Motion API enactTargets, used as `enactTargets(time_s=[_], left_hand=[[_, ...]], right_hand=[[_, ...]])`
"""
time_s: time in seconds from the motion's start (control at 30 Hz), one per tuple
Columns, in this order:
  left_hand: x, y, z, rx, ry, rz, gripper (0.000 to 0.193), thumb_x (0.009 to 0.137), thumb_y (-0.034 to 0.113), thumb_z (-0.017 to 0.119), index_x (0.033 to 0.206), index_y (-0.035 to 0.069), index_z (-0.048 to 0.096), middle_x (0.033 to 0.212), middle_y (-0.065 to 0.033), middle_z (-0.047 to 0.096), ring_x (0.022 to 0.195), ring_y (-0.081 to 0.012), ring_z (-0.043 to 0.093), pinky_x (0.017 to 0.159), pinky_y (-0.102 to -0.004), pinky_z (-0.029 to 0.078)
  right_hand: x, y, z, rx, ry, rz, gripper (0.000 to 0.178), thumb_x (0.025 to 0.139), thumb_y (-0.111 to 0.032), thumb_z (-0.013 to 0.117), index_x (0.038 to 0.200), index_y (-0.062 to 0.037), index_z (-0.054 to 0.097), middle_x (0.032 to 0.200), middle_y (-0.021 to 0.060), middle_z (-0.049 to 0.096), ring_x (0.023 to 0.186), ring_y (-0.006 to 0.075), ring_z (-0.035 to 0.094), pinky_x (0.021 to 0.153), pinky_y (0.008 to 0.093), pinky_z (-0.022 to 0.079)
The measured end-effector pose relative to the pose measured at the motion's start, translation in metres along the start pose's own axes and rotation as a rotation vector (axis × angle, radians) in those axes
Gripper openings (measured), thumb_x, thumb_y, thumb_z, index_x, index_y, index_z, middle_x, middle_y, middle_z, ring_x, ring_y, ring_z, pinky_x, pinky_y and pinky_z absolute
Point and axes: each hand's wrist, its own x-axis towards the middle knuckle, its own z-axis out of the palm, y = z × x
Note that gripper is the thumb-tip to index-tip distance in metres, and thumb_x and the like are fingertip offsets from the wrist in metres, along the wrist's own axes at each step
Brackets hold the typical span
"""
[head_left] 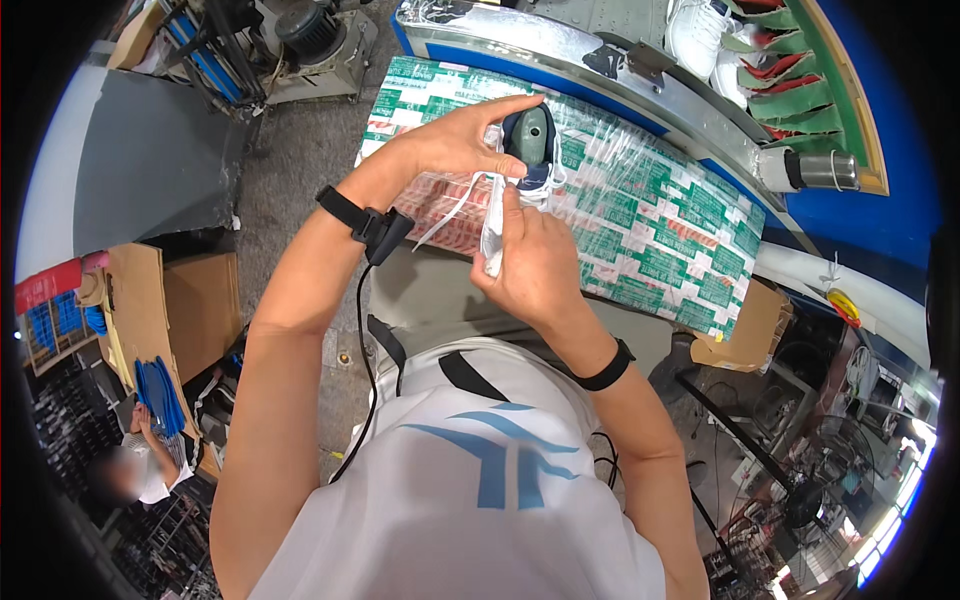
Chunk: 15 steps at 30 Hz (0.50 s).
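A white sneaker (492, 235) with a navy lining is held over a taped board. Inside its opening sits a green shoe last (534, 135) with a round hole in its top. My left hand (455, 140) grips the collar from the left, fingers along the far end and thumb at the navy tongue (535, 178). My right hand (538, 255) wraps the near part of the shoe, its index finger pointing up by the tongue. A loose white lace (450, 212) hangs to the left below my left hand. Much of the shoe is hidden by my hands.
The board (670, 230) is covered in green-and-white printed tape. Beyond it runs a metal-edged conveyor (560, 50). White shoes (695, 40) and a green-slotted rack (800, 90) stand at the far right. A cardboard box (745, 330) lies right; another person (155, 460) is at far left.
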Motion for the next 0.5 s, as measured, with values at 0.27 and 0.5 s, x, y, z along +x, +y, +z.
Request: enactTargets(time_s=[0.27,0.5], left_hand=[[0.010,-0.004,0.003,0.119,0.063,0.007,0.107,0.082,0.024,0.103,0.174,0.026,0.047,0.175,-0.0102,0.051,0.159,-0.0456,0.047,0.121,-0.0573,0.056],[0.000,0.003,0.005,-0.018,0.042,-0.122,0.112,0.083,0.036,0.102,0.177,0.030,0.042,0.179,-0.0106,0.046,0.163,-0.0454,0.043,0.125,-0.0587,0.050]], right_hand=[[-0.004,-0.037,0.005,0.594,-0.101,0.092,0.085,0.082,-0.033,0.087,0.151,0.0088,0.061,0.104,0.0247,0.074,0.097,0.0437,0.075,0.088,0.0507,0.061],[-0.056,-0.015,0.002,0.686,-0.208,0.041,0.087,0.082,-0.025,0.086,0.160,0.0027,0.057,0.105,0.0174,0.072,0.097,0.0386,0.073,0.090,0.0462,0.060]])
